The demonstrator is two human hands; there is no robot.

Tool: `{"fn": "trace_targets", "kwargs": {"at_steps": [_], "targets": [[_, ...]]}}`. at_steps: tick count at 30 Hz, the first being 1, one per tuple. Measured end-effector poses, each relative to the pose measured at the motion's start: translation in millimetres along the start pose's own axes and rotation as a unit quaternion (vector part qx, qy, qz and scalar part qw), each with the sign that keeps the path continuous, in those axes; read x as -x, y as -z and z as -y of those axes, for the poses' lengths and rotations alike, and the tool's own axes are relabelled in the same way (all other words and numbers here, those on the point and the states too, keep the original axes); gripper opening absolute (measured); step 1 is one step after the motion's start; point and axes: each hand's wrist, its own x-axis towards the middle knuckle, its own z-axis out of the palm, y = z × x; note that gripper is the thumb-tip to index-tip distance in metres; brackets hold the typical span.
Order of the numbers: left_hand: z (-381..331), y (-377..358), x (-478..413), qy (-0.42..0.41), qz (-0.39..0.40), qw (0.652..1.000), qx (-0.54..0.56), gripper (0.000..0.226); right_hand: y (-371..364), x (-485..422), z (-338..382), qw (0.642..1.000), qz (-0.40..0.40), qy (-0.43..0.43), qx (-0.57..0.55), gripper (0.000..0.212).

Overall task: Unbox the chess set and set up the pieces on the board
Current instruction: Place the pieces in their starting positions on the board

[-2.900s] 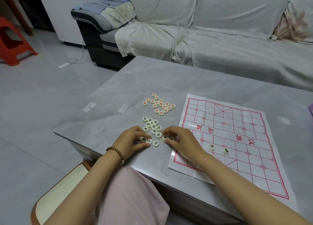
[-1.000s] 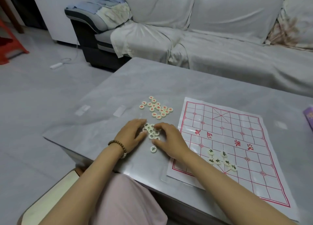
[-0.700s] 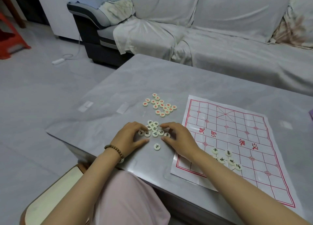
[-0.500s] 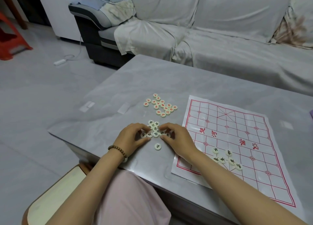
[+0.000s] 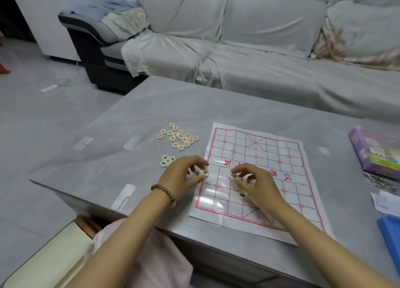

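A white paper board point(image 5: 279, 157) with a red grid lies on the grey table point(image 5: 216, 105). Left of it sits a cluster of several red-marked round pieces point(image 5: 179, 138), and below that a few black-marked pieces point(image 5: 167, 160). My left hand point(image 5: 184, 175) pinches black-marked pieces point(image 5: 202, 173) at the board's left edge. My right hand point(image 5: 253, 182) is over the board's near half and pinches a black-marked piece point(image 5: 234, 176). One more piece point(image 5: 242, 194) shows under my right hand; others there are hidden.
A purple game box point(image 5: 376, 151) lies at the table's right edge, with a metal chain point(image 5: 381, 182), a paper slip point(image 5: 387, 203) and a blue object point(image 5: 391, 238) below it. A covered sofa point(image 5: 259, 49) stands behind the table. A cream stool point(image 5: 43, 259) is at my left knee.
Both hands left the black pile on the table and moved right, carrying pieces; the right hand is now over the board. The black pile has shrunk. The view shifted right.
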Motion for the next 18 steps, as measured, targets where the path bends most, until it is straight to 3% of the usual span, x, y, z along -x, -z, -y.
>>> {"fn": "trace_targets", "kwargs": {"at_steps": [5,9,18], "targets": [[-26,-41,-24,0.023,0.056,0.998,0.007,0.029,49,24,-35,0.996,-0.062,-0.057,0.006,0.023],[-30,-64,-24,0.038,0.075,0.996,-0.009,0.028,55,36,-50,0.996,-0.050,-0.073,-0.006,0.024],[-4,-15,-11,0.072,-0.007,0.996,-0.047,0.033,47,23,-30,0.996,-0.059,-0.060,-0.002,0.016]]}}
